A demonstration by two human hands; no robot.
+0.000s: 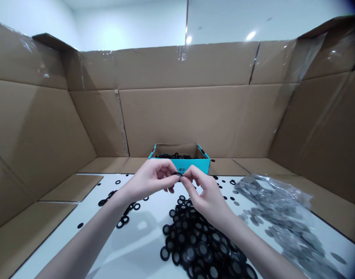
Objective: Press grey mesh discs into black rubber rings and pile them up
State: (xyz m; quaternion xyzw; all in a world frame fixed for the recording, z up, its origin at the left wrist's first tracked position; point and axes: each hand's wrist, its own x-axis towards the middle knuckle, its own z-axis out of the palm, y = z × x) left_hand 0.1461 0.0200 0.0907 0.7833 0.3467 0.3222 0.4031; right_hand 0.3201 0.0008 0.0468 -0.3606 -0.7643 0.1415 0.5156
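Observation:
My left hand (158,176) and my right hand (200,188) meet in front of the blue box. Between their fingertips they pinch a small black ring (177,174), seen nearly edge-on. Thumb and forefinger of each hand are closed on it, and the fingers partly hide it. Below my right hand spreads a heap of black rings with grey centres (202,244). To the right lie many thin grey discs (296,236), some spilling from a clear plastic bag (274,190).
A blue cardboard box (194,166) holding black rings stands at the back. Loose black rings (125,219) lie left of my forearm. Tall cardboard walls (189,120) enclose the white table (127,252) at the back and both sides.

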